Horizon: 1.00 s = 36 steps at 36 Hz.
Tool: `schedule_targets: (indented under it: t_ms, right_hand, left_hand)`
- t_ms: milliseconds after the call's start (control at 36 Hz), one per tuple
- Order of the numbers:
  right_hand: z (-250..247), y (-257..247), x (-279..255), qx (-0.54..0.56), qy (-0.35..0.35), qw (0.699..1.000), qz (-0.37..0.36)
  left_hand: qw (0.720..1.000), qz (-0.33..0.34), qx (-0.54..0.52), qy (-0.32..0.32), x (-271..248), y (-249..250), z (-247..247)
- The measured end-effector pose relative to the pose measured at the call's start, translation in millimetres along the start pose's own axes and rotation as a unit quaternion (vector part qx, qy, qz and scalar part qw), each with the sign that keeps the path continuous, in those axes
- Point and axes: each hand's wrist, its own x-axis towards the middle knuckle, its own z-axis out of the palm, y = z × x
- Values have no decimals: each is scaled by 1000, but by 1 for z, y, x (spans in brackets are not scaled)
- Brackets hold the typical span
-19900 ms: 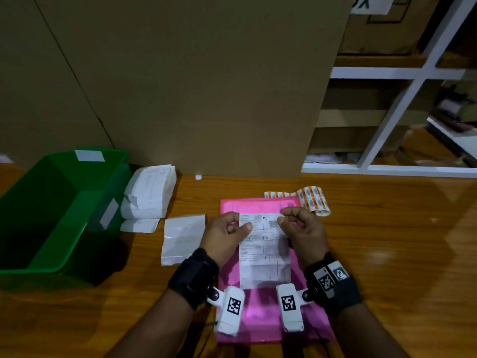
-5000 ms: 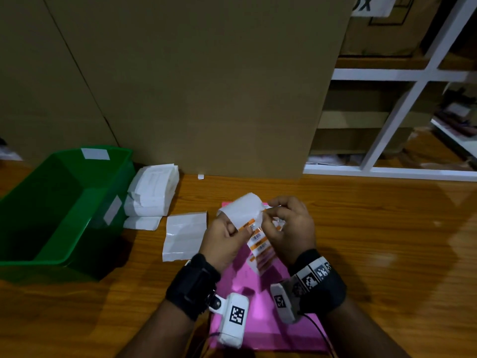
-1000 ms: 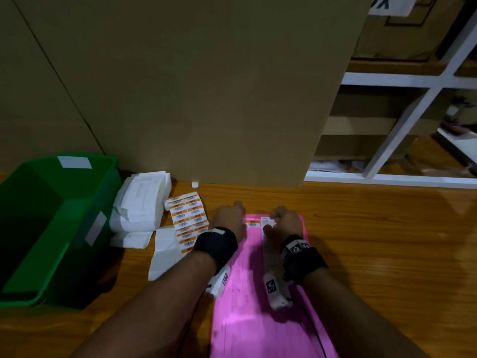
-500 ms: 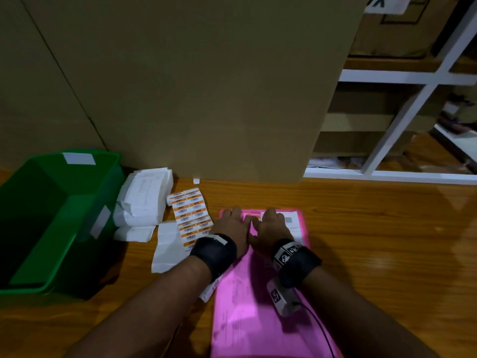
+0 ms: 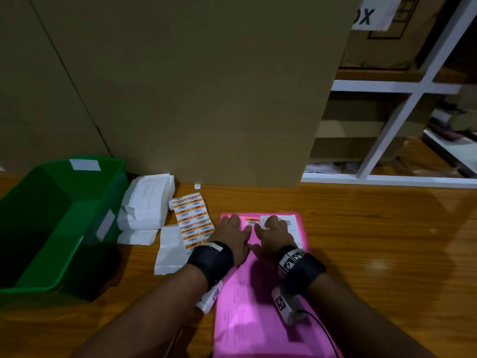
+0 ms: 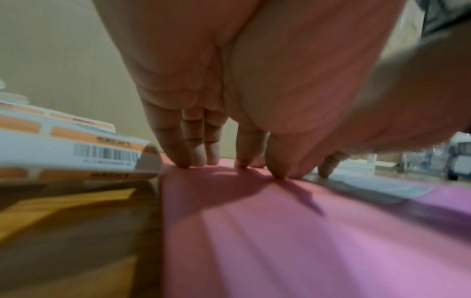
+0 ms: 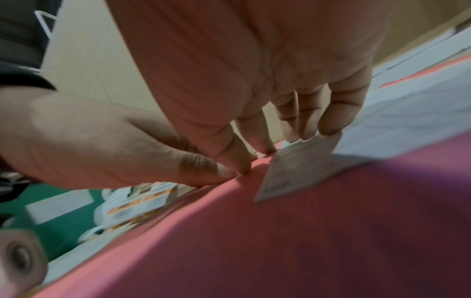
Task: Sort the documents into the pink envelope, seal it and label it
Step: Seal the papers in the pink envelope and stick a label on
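On the wooden bench (image 5: 361, 228), your left hand (image 5: 233, 235) and right hand (image 5: 275, 233) now press flat, fingers spread, on the pink envelope's (image 5: 258, 319) 12 o'clock end, where a small orange label (image 5: 251, 221) has just gone on, so labelling looks nearly finished.

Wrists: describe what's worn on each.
Both forearms are bare, with no sleeves. The left wrist wears a black band with a white patch, and a white camera block with a square code hangs under it. The right wrist wears a black band with black-and-white codes; its grey-white camera trails a black cable.
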Motion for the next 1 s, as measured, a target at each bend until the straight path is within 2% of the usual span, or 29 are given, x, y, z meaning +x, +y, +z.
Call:
schedule_targets:
  t_ms: [250,333,444,611,889,1000]
  right_hand:
    - [15,15,-43,-9,-13,997,-74]
    - [22,22,-59,-25,-38,993,-105]
    - [28,30,-71,-25,-63,993,-94]
    - [36,41,-74,-17,-44,995,-84]
    - [36,55,-76,3,-30,998,-55]
    - [38,63,-76,12,-14,997,-69]
  left_hand:
    - [999,18,-26,-12,-25,12,9]
    - [999,8,-42,-21,-31,15,15]
    - [999,2,-40,-19,-41,21,16]
    - [999,16,-44,2,-50,26,16]
    - [996,-21,-77,29,-58,40,15]
    - [997,-32,-60,26,-63,46,17]
